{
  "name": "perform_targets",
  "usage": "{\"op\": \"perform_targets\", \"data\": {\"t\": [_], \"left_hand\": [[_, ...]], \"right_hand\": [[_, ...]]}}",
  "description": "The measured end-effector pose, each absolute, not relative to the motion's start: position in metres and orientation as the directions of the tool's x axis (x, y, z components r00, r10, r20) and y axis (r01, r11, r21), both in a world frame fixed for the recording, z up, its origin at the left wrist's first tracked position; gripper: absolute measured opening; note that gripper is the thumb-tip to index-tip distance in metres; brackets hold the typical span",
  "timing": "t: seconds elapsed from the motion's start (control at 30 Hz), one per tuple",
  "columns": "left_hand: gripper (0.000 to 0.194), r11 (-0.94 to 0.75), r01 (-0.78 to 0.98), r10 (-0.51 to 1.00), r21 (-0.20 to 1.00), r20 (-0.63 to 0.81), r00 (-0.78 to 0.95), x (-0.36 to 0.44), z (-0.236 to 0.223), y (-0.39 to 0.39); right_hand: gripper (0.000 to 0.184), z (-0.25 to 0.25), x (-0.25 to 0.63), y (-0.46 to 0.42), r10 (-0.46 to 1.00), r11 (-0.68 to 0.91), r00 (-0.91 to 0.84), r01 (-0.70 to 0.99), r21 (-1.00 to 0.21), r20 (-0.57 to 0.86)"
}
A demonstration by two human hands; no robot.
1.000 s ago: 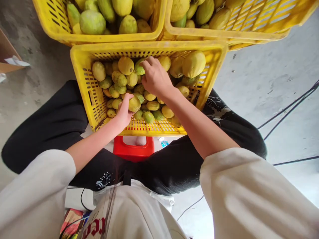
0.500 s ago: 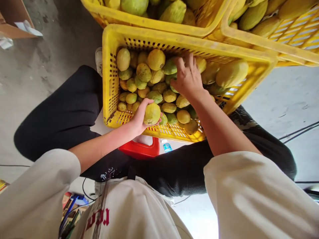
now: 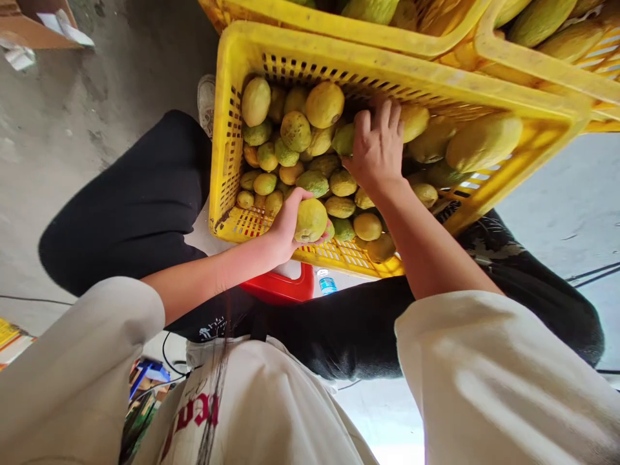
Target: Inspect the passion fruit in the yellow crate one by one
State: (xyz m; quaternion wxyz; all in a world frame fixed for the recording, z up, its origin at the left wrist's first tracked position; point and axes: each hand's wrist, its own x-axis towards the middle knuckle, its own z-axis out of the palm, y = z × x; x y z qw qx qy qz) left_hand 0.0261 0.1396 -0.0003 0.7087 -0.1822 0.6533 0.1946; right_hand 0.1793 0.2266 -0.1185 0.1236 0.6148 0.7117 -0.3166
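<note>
In my left hand (image 3: 290, 229) rests a round yellow-green fruit (image 3: 310, 220), held near the crate's front edge with the thumb along its upper side. My right hand (image 3: 380, 147) reaches down into the middle of the yellow crate (image 3: 397, 61). Its thumb and curled fingers close around a green fruit (image 3: 343, 139); the fingertips are partly hidden among the pile. Several smaller yellow and green fruits lie around both hands. Larger ones, such as a long yellow fruit (image 3: 484, 142), lie at the crate's right end.
More yellow crates (image 3: 368, 29) of similar fruit stand behind. A red plastic object (image 3: 278, 286) and a bottle with a blue label (image 3: 327, 284) are below the front edge. My black-trousered legs flank the crate. A cardboard box (image 3: 39, 29) sits at the upper left.
The crate appears shifted right and slightly up in view. My right hand's fingers have drawn in around the green fruit. My left hand still holds the same fruit.
</note>
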Motion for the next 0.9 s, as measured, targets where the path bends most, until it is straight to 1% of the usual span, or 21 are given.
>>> {"op": "perform_targets", "data": {"t": [0.07, 0.1, 0.13, 0.2, 0.27, 0.33, 0.4, 0.47, 0.5, 0.63, 0.77, 0.8, 0.83, 0.9], "left_hand": [[0.038, 0.843, -0.534, -0.007, -0.06, -0.995, 0.1, 0.03, 0.007, 0.144], [0.039, 0.837, -0.54, -0.025, -0.086, -0.992, 0.12, 0.031, 0.011, 0.146], [0.04, 0.838, -0.54, -0.019, -0.084, -0.992, 0.125, 0.032, 0.015, 0.148], [0.042, 0.847, -0.53, 0.031, -0.041, -0.992, 0.126, 0.033, 0.022, 0.15], [0.042, 0.858, -0.514, 0.107, 0.021, -0.985, 0.139, 0.032, 0.028, 0.152], [0.038, 0.866, -0.495, 0.17, 0.069, -0.972, 0.162, 0.031, 0.034, 0.156], [0.03, 0.874, -0.476, 0.205, 0.1, -0.963, 0.173, 0.03, 0.04, 0.163], [0.024, 0.885, -0.444, 0.224, 0.138, -0.964, 0.146, 0.032, 0.045, 0.172], [0.025, 0.896, -0.416, 0.229, 0.156, -0.965, 0.131, 0.033, 0.047, 0.177], [0.039, 0.928, -0.306, 0.274, 0.214, -0.947, 0.167, 0.043, 0.048, 0.193], [0.042, 0.902, -0.328, 0.343, 0.279, -0.926, 0.156, 0.055, 0.051, 0.199], [0.043, 0.897, -0.333, 0.354, 0.29, -0.923, 0.15, 0.057, 0.055, 0.2], [0.046, 0.888, -0.337, 0.379, 0.314, -0.914, 0.147, 0.057, 0.06, 0.199], [0.05, 0.868, -0.329, 0.442, 0.373, -0.881, 0.168, 0.055, 0.074, 0.196]], "right_hand": [[0.082, -0.119, 0.178, 0.226, 0.786, 0.02, -0.226, 0.939, -0.342, -0.576], [0.082, -0.121, 0.178, 0.226, 0.796, -0.009, -0.228, 0.922, -0.387, -0.561], [0.083, -0.123, 0.179, 0.226, 0.815, -0.038, -0.227, 0.897, -0.44, -0.534], [0.079, -0.126, 0.181, 0.226, 0.854, -0.103, -0.192, 0.849, -0.518, -0.483], [0.068, -0.124, 0.183, 0.226, 0.858, -0.192, -0.148, 0.796, -0.574, -0.492], [0.054, -0.116, 0.186, 0.226, 0.826, -0.31, -0.151, 0.684, -0.661, -0.544], [0.05, -0.101, 0.19, 0.224, 0.766, -0.447, -0.208, 0.506, -0.737, -0.608], [0.05, -0.081, 0.196, 0.22, 0.732, -0.552, -0.245, 0.333, -0.764, -0.636], [0.05, -0.07, 0.2, 0.217, 0.733, -0.574, -0.254, 0.266, -0.774, -0.631], [0.047, -0.03, 0.215, 0.205, 0.795, -0.551, -0.23, 0.115, -0.826, -0.562], [0.047, 0.002, 0.222, 0.195, 0.847, -0.512, -0.152, 0.019, -0.859, -0.509], [0.047, 0.01, 0.223, 0.192, 0.858, -0.493, -0.143, 0.033, -0.869, -0.492], [0.047, 0.019, 0.225, 0.188, 0.868, -0.471, -0.136, 0.085, -0.878, -0.478], [0.056, 0.037, 0.229, 0.177, 0.895, -0.389, -0.095, 0.307, -0.868, -0.435]]}}
